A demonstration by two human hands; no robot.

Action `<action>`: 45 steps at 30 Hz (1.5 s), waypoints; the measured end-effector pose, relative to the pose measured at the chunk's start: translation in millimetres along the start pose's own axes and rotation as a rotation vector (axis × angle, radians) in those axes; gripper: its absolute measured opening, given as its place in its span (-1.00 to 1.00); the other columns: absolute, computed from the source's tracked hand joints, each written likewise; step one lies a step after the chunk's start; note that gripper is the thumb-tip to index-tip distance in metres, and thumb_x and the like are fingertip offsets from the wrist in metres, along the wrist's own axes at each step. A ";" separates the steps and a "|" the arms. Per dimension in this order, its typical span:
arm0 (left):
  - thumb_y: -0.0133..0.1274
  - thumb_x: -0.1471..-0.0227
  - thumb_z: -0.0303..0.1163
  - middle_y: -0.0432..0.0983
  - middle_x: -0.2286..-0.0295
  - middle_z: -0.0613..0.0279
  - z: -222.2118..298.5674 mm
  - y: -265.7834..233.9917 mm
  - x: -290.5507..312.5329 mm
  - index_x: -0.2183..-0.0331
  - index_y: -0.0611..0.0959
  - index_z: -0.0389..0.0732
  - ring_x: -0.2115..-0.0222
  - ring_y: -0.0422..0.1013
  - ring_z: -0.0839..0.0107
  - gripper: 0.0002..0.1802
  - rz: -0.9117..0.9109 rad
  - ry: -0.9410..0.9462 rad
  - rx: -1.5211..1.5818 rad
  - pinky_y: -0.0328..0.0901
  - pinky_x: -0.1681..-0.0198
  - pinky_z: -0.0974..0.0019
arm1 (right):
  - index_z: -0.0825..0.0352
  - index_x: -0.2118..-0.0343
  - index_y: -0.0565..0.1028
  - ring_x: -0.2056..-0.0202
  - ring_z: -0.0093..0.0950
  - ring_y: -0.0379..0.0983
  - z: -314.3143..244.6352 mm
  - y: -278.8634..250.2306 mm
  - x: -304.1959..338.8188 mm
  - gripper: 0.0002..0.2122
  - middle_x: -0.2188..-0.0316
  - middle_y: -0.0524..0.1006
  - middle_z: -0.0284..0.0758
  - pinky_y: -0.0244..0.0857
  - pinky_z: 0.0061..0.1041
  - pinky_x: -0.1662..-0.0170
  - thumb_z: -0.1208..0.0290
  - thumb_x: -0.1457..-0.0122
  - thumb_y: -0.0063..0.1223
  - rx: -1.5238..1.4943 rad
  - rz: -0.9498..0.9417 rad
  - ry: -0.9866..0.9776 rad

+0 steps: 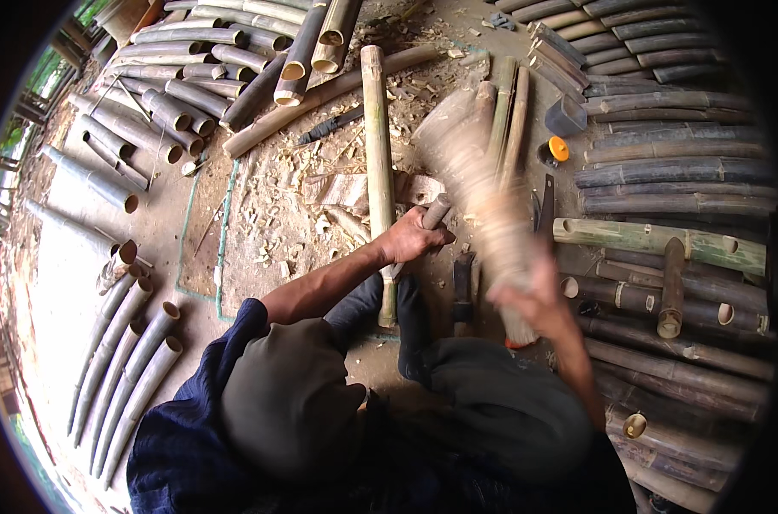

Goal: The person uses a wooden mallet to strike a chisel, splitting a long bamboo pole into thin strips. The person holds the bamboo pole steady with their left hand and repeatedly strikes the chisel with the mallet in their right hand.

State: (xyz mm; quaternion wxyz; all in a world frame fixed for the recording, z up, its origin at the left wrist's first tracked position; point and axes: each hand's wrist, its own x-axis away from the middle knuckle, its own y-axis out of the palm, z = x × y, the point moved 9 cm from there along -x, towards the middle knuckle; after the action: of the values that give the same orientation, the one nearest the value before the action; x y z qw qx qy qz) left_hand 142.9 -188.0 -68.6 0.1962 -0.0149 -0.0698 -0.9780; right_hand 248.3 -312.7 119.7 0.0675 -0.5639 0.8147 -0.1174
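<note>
My left hand [408, 236] is closed around the wooden handle of a chisel [438, 210]. The chisel slants down across a pale bamboo pole [377, 137], its blade against the pole's near part. That pole lies lengthwise in front of me, its near end between my feet. In my right hand [539, 295] is a wooden mallet [479, 188], club-like and heavily smeared by motion. It is held to the right of the pole, apart from the chisel. A wood block [333, 190] lies crosswise under the pole.
Stacked bamboo poles [671, 176] line the right side; cut lengths [183, 94] cover the far left. Nearer on the right, a green pole [663, 240] has holes, with a short piece across it. A saw [546, 206], a grey container [565, 116] and scattered shavings [277, 218] lie about.
</note>
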 end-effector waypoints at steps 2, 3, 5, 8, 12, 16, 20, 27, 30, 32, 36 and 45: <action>0.18 -0.13 -0.31 0.45 0.63 0.34 -4.5 -7.6 8.9 0.39 0.70 -0.23 0.59 0.38 0.58 -0.81 0.068 -0.012 0.027 0.27 0.51 0.34 | 0.46 -0.13 0.31 0.47 -0.43 0.49 32.9 23.7 9.1 -0.36 0.26 0.52 -0.27 0.44 -0.42 0.34 0.43 0.04 0.31 -0.195 -0.178 0.579; 0.18 -0.12 -0.31 0.45 0.63 0.34 3.8 0.1 6.0 0.40 0.71 -0.23 0.59 0.38 0.57 -0.81 0.060 0.016 0.041 0.27 0.51 0.34 | 0.48 -0.12 0.31 0.49 -0.45 0.50 9.3 -7.7 0.4 -0.36 0.28 0.52 -0.25 0.46 -0.41 0.41 0.41 0.04 0.32 -0.037 -0.041 0.410; 0.19 -0.11 -0.30 0.44 0.64 0.34 -2.1 -9.0 9.5 0.40 0.71 -0.23 0.60 0.37 0.56 -0.81 0.076 0.015 -0.008 0.27 0.51 0.34 | 0.51 -0.02 0.36 0.56 -0.37 0.54 -20.2 -23.3 -3.1 -0.47 0.42 0.56 -0.13 0.52 -0.38 0.51 0.37 0.00 0.26 -0.184 0.070 0.396; 0.19 -0.10 -0.29 0.44 0.65 0.34 1.5 -6.4 4.8 0.41 0.70 -0.24 0.61 0.36 0.56 -0.80 0.053 0.082 -0.061 0.27 0.52 0.33 | 0.56 0.10 0.41 0.59 -0.42 0.50 -96.1 -58.8 -16.9 -0.61 0.48 0.54 -0.15 0.51 -0.44 0.51 0.32 -0.13 0.07 -0.177 0.134 0.035; 0.20 -0.08 -0.30 0.45 0.65 0.34 -2.9 -2.4 0.5 0.42 0.68 -0.25 0.62 0.37 0.55 -0.80 0.036 0.025 -0.029 0.28 0.51 0.33 | 0.54 -0.02 0.37 0.37 -0.41 0.54 -34.8 -58.2 -3.3 -0.53 0.30 0.55 -0.16 0.53 -0.35 0.23 0.31 -0.15 0.17 -0.023 0.295 -0.198; 0.20 -0.08 -0.32 0.47 0.64 0.34 7.7 -6.1 3.2 0.47 0.65 -0.26 0.61 0.38 0.54 -0.80 0.082 0.072 0.019 0.29 0.51 0.35 | 0.50 -0.25 0.19 -0.04 -0.41 0.42 40.1 -21.7 19.0 -0.18 -0.01 0.46 -0.18 0.33 -0.42 -0.13 0.44 0.06 0.42 0.274 -0.200 0.267; 0.18 -0.08 -0.33 0.49 0.63 0.32 -6.3 -13.5 10.8 0.45 0.67 -0.27 0.58 0.41 0.53 -0.81 0.082 0.061 -0.067 0.31 0.49 0.34 | 0.43 -0.23 0.22 0.35 -0.41 0.54 -14.4 -43.0 12.1 -0.27 0.20 0.51 -0.21 0.49 -0.43 0.23 0.50 0.04 0.29 -0.016 -0.019 0.391; 0.21 -0.07 -0.35 0.46 0.63 0.34 -6.4 -4.0 1.4 0.44 0.66 -0.27 0.58 0.40 0.55 -0.83 0.019 -0.016 -0.050 0.32 0.48 0.35 | 0.52 0.15 0.46 0.48 -0.38 0.53 -51.0 -68.7 3.5 -0.72 0.45 0.56 -0.14 0.47 -0.37 0.34 0.43 -0.13 0.06 -0.221 0.408 -0.262; 0.21 -0.05 -0.38 0.48 0.62 0.33 -14.2 -2.5 -4.3 0.43 0.67 -0.26 0.58 0.40 0.56 -0.86 0.073 -0.124 0.082 0.32 0.48 0.36 | 0.48 -0.12 0.32 0.27 -0.44 0.52 22.2 -3.1 15.0 -0.43 0.18 0.54 -0.18 0.46 -0.40 0.21 0.47 -0.02 0.26 0.554 -0.217 -0.019; 0.20 -0.06 -0.39 0.52 0.59 0.31 -15.2 -4.3 9.3 0.38 0.68 -0.25 0.58 0.42 0.55 -0.87 0.096 -0.134 0.067 0.33 0.47 0.36 | 0.47 -0.20 0.28 0.13 -0.50 0.49 30.2 -4.9 2.1 -0.30 0.07 0.51 -0.23 0.44 -0.43 0.10 0.46 0.03 0.36 0.095 -0.257 0.271; 0.17 -0.08 -0.34 0.53 0.58 0.30 -6.6 -4.3 -1.6 0.37 0.68 -0.23 0.57 0.43 0.53 -0.85 0.006 0.041 -0.157 0.32 0.47 0.34 | 0.55 -0.02 0.31 0.55 -0.35 0.52 -49.6 -51.9 1.7 -0.49 0.43 0.54 -0.09 0.48 -0.38 0.44 0.49 -0.01 0.19 -0.028 0.129 0.254; 0.16 -0.09 -0.31 0.51 0.63 0.30 -35.4 -0.1 12.0 0.46 0.66 -0.27 0.57 0.42 0.52 -0.78 0.064 -0.078 -0.060 0.33 0.46 0.32 | 0.70 -0.19 0.23 -0.13 -0.10 0.38 36.9 -9.1 2.6 -0.15 -0.10 0.42 0.13 0.23 -0.32 -0.24 0.28 0.09 0.42 0.762 -0.288 0.123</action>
State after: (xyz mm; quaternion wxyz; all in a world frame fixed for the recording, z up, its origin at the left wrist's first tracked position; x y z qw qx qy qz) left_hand 131.7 -197.5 -102.9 0.2238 -0.0612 -0.0473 -0.9716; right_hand 264.6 -322.4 86.7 0.2056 -0.5989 0.6281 -0.4524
